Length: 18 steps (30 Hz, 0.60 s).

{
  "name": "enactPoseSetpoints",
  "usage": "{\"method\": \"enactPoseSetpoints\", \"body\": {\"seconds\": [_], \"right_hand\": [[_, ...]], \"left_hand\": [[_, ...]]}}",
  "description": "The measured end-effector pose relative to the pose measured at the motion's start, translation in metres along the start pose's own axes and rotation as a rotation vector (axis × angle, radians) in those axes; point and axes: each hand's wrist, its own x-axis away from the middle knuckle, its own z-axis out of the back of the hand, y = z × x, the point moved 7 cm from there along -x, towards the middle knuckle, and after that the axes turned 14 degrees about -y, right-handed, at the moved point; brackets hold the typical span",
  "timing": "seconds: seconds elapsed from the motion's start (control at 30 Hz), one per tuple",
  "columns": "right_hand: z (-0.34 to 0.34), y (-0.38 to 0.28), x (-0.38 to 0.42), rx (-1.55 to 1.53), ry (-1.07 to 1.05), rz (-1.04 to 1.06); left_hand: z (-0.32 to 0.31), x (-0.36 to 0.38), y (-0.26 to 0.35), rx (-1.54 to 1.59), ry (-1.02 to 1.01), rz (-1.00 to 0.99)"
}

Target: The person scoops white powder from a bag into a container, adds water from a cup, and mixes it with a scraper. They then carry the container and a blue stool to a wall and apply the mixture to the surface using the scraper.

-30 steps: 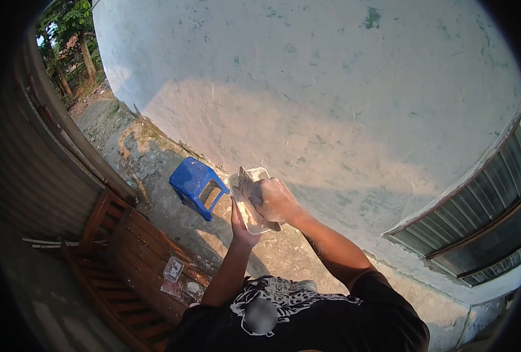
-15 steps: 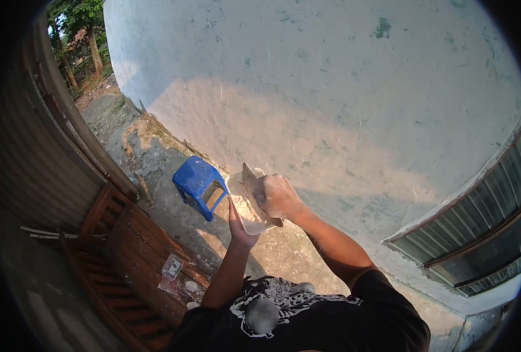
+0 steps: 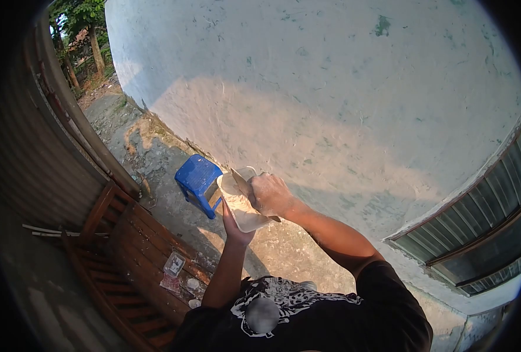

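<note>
My left hand (image 3: 237,227) is wrapped round the near left side of a white plastic tub (image 3: 253,223), holding it up in front of me. Pale paste or powder (image 3: 237,196) lies inside the tub. Closed round a flat scraper (image 3: 240,181), my right hand (image 3: 267,193) is over the tub's right side. The scraper's blade reaches down into the tub, and one corner shows at the lower right edge. Its handle is hidden in my fist.
A blue stool (image 3: 198,175) stands beyond the tub. At the lower left is a wooden bench (image 3: 137,234) with a small clear container (image 3: 174,264) on it. A patchy whitish wall (image 3: 331,88) rises ahead, with a louvred window (image 3: 471,217) at right.
Both hands and the tub have shifted slightly left. The tub is tilted a little differently, and the scraper blade sits lower and further left.
</note>
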Motion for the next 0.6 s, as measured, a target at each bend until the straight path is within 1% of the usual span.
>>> {"method": "enactPoseSetpoints", "body": {"seconds": [0.03,0.1,0.13,0.23,0.3,0.33,0.37,0.4,0.43,0.47,0.53,0.57,0.6], "right_hand": [[0.0,-0.001,0.0,0.0,0.0,-0.002],[0.003,0.0,0.0,-0.141,0.065,0.012],[-0.001,0.002,0.001,-0.141,0.063,0.012],[-0.005,0.009,0.003,-0.18,0.066,0.078],[0.006,0.02,0.012,-0.059,0.041,-0.044],[0.017,0.021,0.021,-0.083,0.112,-0.065],[0.016,0.024,0.024,-0.08,0.112,-0.069],[0.016,0.026,0.029,0.006,0.17,-0.055],[0.017,0.026,0.033,0.09,0.225,-0.041],[0.014,0.028,0.034,0.088,0.221,-0.047],[0.0,0.03,0.03,0.019,0.088,-0.067],[0.004,0.026,0.03,0.019,0.088,-0.07],[0.006,0.021,0.03,-0.065,0.052,-0.069]], "left_hand": [[0.002,0.001,0.001,0.002,0.0,0.001],[0.008,0.002,0.004,0.0,0.012,-0.025],[0.009,0.004,0.001,0.002,0.013,-0.026],[0.006,0.004,-0.012,0.068,0.008,0.037],[0.004,0.003,-0.016,0.071,0.011,0.042],[0.002,0.002,-0.019,0.08,0.018,0.044],[0.002,0.002,-0.023,0.092,0.025,0.046],[0.002,0.001,-0.024,0.109,-0.024,0.044],[0.004,0.001,-0.027,0.115,-0.02,0.046],[0.004,0.001,-0.029,0.095,0.02,0.069],[0.008,0.002,-0.034,0.075,0.061,0.099],[0.006,0.001,-0.035,0.116,-0.003,0.089],[0.003,0.0,-0.036,0.158,-0.066,0.08]]}}
